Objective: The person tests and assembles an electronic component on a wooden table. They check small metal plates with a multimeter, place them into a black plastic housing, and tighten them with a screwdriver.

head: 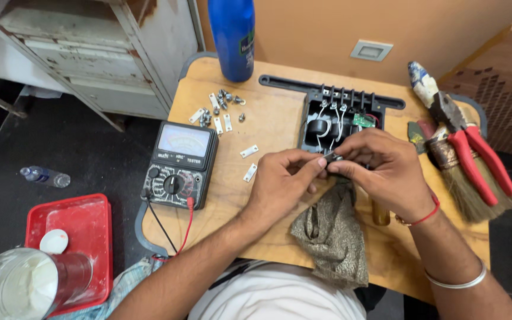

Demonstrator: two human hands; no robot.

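Observation:
My left hand (282,181) and my right hand (380,169) meet over the middle of the wooden table (274,127). Together they pinch a small dark metal part (331,157) between their fingertips. Just behind the hands lies an open black plastic housing (339,115) with white wires, a coil and a small green circuit board inside. A crumpled olive cloth (330,234) lies under and in front of my hands.
An analog multimeter (179,163) with red and black leads sits at the left. Loose screws and small metal plates (220,109) lie behind it. A blue bottle (232,35) stands at the back. Red-handled pliers (475,148) and a brush (469,184) lie at the right. A red tray (81,228) is on the floor.

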